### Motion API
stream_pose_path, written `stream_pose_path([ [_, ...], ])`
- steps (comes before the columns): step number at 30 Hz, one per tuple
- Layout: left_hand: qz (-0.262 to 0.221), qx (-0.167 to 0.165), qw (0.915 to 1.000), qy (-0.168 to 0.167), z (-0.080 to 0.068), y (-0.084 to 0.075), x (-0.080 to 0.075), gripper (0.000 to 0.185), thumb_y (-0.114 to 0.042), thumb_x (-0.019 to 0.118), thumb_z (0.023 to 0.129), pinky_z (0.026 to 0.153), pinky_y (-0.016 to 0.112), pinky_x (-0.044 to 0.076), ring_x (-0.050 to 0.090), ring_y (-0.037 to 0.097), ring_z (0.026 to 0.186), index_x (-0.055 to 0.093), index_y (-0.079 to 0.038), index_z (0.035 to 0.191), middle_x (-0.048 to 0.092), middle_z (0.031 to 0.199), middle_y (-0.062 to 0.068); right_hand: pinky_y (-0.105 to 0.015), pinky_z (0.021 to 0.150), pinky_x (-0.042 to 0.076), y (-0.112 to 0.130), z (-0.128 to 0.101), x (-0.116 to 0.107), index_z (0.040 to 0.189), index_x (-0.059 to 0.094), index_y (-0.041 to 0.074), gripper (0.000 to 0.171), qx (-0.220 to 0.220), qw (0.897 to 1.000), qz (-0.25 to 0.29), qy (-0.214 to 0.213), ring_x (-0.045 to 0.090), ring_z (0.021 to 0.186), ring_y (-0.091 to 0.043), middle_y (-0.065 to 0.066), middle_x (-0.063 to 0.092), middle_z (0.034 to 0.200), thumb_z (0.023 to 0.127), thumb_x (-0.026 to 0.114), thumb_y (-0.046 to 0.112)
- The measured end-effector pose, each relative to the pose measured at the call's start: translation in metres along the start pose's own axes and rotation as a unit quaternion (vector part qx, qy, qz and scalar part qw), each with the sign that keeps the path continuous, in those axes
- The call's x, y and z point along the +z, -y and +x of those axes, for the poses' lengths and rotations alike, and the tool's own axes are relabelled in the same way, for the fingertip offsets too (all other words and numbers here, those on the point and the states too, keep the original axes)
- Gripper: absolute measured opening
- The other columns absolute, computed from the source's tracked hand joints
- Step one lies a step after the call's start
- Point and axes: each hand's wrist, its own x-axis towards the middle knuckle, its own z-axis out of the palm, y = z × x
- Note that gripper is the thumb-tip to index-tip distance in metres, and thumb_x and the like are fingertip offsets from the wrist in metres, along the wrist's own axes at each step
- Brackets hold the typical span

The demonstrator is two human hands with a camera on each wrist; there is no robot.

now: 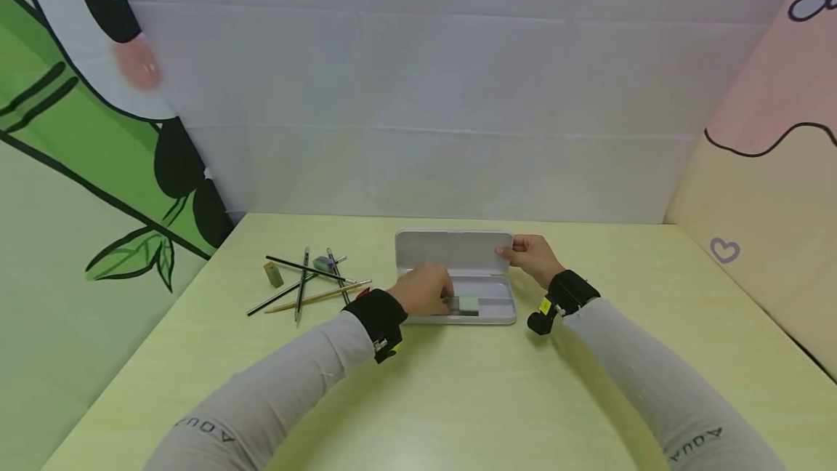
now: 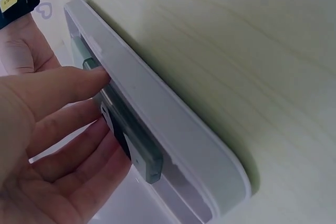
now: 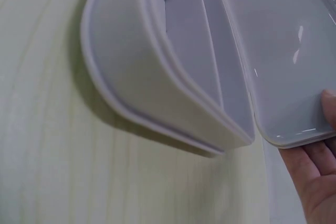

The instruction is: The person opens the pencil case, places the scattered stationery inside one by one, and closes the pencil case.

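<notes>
A white pencil case (image 1: 503,311) lies on the table with its lid (image 1: 451,249) raised. My left hand (image 1: 425,288) reaches into the front compartment. Between thumb and fingers it pinches a translucent grey-green flat bar (image 2: 134,132), which has a black and white patch and sits tilted along the case's front wall (image 2: 152,98). A pale green block (image 1: 468,304) lies in the compartment beside the bar. My right hand (image 1: 535,259) grips the right edge of the raised lid, thumb on its inner face (image 3: 283,66). The bar's exact kind cannot be told.
Left of the case, several pencils (image 1: 317,296) lie crossed on the table (image 1: 418,398). Among them are a blue-green small block (image 1: 323,264) and a tan block (image 1: 273,274). A red object (image 1: 363,292) is partly hidden by the left wrist. A white sheet (image 1: 445,115) hangs behind.
</notes>
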Motion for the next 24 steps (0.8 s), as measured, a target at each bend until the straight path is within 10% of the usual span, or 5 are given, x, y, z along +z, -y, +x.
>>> stream_pose_path([
  [10, 0.002, -0.012, 0.9998, 0.018, -0.0018, -0.0047, -0.0036, 0.003, -0.003, 0.076, 0.077, 0.053, 0.019, 0.031, 0.038, 0.009, 0.059, 0.077, -0.004, 0.08, 0.056, 0.065, -0.001, -0.028, 0.088, 0.057, 0.0003, 0.0012, 0.0002, 0.129, 0.054, -0.011, 0.04, -0.003, 1.0, 0.004, 0.0, 0.066, 0.093, -0.004, -0.03, 0.058, 0.127, 0.095, 0.059, 0.009],
  [24, 0.021, -0.004, 0.9996, 0.018, 0.0015, -0.0006, 0.0016, 0.018, -0.004, 0.078, 0.077, 0.07, 0.028, 0.055, 0.067, 0.017, 0.08, 0.077, -0.002, 0.094, 0.074, 0.091, 0.01, -0.032, 0.091, 0.056, -0.0017, -0.0016, 0.0008, 0.13, 0.053, -0.012, 0.041, -0.007, 1.0, 0.009, 0.001, 0.068, 0.1, -0.013, -0.031, 0.057, 0.128, 0.095, 0.059, 0.009],
])
